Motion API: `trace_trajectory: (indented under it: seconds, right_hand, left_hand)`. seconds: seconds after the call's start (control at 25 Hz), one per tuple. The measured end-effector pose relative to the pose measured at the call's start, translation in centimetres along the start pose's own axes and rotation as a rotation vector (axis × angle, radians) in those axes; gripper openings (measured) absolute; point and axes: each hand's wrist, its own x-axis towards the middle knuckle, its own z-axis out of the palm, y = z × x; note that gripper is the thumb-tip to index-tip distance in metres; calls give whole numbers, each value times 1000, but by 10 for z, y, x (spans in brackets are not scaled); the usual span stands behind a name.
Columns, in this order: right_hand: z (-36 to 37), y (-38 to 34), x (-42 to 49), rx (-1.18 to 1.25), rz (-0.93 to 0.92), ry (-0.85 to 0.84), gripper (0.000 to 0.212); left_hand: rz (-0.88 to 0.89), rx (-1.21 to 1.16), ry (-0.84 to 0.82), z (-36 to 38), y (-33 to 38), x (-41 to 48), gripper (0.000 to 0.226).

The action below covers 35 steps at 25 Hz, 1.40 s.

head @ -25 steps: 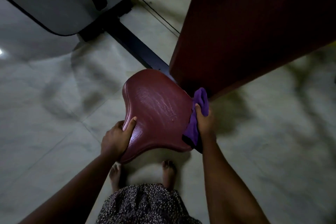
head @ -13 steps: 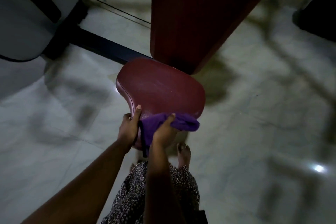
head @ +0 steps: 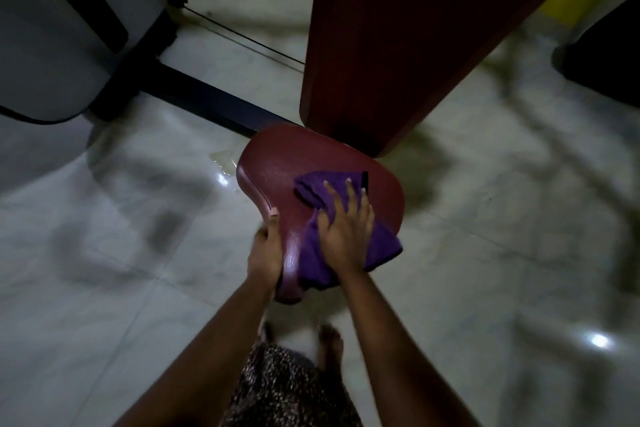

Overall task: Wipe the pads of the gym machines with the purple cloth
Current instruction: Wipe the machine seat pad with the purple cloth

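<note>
A dark red seat pad of a gym machine sits below me in the middle of the view. The purple cloth lies spread over the pad's right and near part. My right hand presses flat on the cloth with straight, spread fingers. My left hand grips the pad's near left edge, thumb on top. Behind the seat rises the long dark red back pad.
A dark blue frame bar runs along the floor to a grey machine housing at the upper left. A thin cable stretches across the pale tiled floor. A black object stands at the right. My bare feet are under the seat.
My right hand moved from the seat's near edge up onto its top, flattening the cloth over the pad. My left hand stayed on the pad's left edge.
</note>
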Motion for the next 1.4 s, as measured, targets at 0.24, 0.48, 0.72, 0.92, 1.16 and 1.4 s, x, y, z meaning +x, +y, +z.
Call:
trace_trajectory:
  seconds: [0.24, 0.48, 0.72, 0.92, 1.16, 1.4]
  right_hand:
    - [-8, 19, 93, -245, -91, -287, 57]
    - [-11, -5, 39, -65, -592, -305, 58]
    - [1, -9, 80, 11, -946, -430, 54]
    - [14, -7, 150, -97, -711, -375, 60]
    - [1, 58, 155, -133, -186, -335, 50]
    - [-19, 54, 81, -181, -11, -164, 55]
  left_hand:
    - [38, 281, 274, 14, -2, -3, 67]
    - [79, 346, 299, 17, -11, 5, 81]
    - [96, 380, 358, 18, -6, 4, 78]
    - [169, 368, 379, 18, -10, 6, 65]
    - [176, 387, 379, 19, -12, 12, 66]
    - [130, 409, 397, 19, -11, 10, 69]
